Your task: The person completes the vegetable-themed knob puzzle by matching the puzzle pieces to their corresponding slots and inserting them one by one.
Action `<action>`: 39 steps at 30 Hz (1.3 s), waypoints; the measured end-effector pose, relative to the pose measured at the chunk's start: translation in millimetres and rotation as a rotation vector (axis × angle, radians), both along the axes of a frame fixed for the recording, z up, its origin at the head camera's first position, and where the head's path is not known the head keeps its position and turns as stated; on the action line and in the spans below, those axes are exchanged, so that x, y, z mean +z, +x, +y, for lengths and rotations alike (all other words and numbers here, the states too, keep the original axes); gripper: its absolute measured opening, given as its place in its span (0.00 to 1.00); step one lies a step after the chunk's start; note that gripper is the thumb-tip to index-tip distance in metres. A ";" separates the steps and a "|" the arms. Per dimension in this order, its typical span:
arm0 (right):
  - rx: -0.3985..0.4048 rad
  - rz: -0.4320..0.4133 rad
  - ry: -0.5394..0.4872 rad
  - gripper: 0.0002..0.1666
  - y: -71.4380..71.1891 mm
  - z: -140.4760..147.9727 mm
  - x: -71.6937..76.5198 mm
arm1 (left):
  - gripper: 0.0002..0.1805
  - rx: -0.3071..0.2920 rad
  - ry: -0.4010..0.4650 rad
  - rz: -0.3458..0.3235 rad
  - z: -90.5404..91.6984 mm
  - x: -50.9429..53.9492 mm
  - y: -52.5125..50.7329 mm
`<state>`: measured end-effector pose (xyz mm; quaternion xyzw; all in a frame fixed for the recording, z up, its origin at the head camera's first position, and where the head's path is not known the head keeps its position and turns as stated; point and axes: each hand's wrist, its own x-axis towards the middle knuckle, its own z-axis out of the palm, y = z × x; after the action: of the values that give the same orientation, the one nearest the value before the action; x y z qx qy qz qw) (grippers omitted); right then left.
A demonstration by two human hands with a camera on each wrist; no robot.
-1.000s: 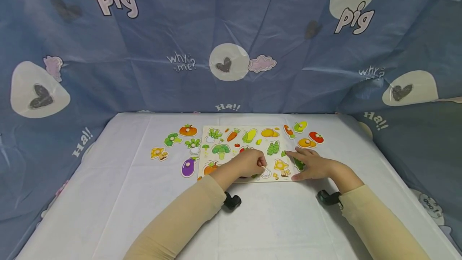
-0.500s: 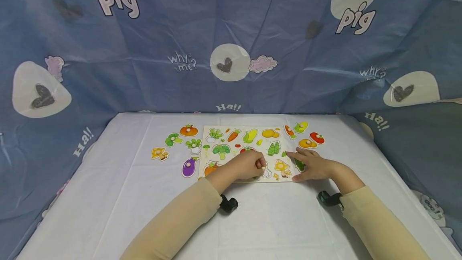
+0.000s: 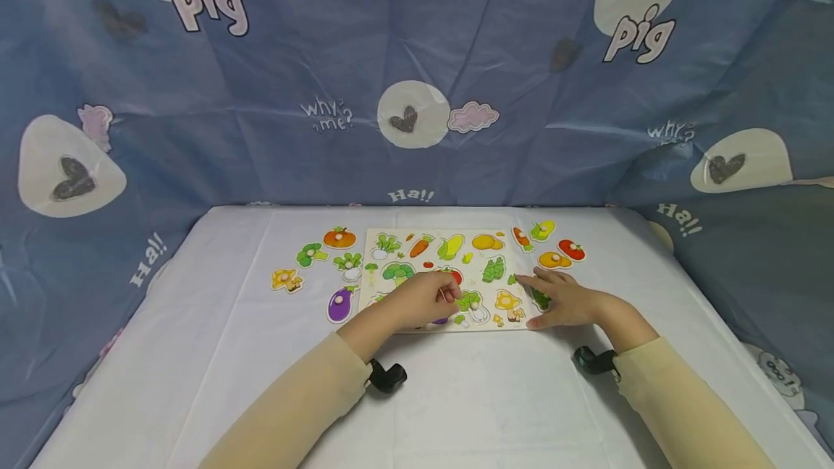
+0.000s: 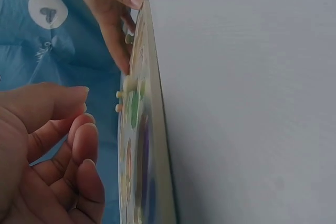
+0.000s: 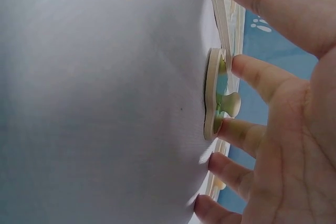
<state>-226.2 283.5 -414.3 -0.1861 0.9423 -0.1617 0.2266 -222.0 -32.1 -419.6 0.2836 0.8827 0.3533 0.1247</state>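
Note:
The vegetable board (image 3: 478, 266) lies flat on the white cloth. My left hand (image 3: 423, 301) hovers over its lower middle, beside a leafy white-and-green shape (image 3: 478, 310). In the left wrist view, the left hand (image 4: 58, 150) has loosely bent fingers with nothing between them, apart from the board (image 4: 157, 108). My right hand (image 3: 568, 300) is spread at the board's right edge, thumb touching the lower right corner and index finger the right side. Under its palm lies a loose green piece (image 3: 541, 297); in the right wrist view a fingertip of the right hand (image 5: 294, 114) touches that knobbed piece (image 5: 211, 95).
Left of the board lie loose pumpkin (image 3: 339, 238), broccoli (image 3: 311, 255), mushroom (image 3: 287, 280), leafy radish (image 3: 350, 265) and eggplant (image 3: 339, 305) pieces. Beyond the right hand are carrot (image 3: 522, 239), corn (image 3: 542, 230), tomato (image 3: 571, 250) and potato (image 3: 554, 260) pieces. A blue printed curtain (image 3: 417, 172) stands behind.
My left hand has drawn back to the left from the leafy white-and-green shape, which now shows more fully, and its fingers have let go of the knob. My right hand has stayed in place.

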 end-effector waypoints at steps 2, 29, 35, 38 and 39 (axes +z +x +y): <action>-0.001 0.001 0.006 0.59 0.1 0.2 0.8 | 0.05 0.013 0.008 -0.015 -5.9 0.5 3.6; 0.014 0.006 -0.025 0.59 2.5 -1.2 3.6 | 0.07 0.116 0.084 -0.035 -84.2 5.3 24.2; 0.012 0.008 -0.018 0.59 2.4 -1.0 3.1 | 0.07 0.172 0.065 -0.018 -107.1 8.8 24.7; 0.005 0.003 -0.012 0.59 1.9 -1.4 2.3 | 0.08 0.193 0.059 -0.013 -116.4 10.6 25.7; 0.000 0.001 -0.009 0.59 1.9 -1.7 2.1 | 0.09 0.195 0.057 -0.013 -119.3 10.6 26.0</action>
<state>-224.4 281.8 -412.2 -0.1872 0.9416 -0.1657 0.2254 -195.9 -151.4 -409.0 0.1975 0.8948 0.3908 0.0876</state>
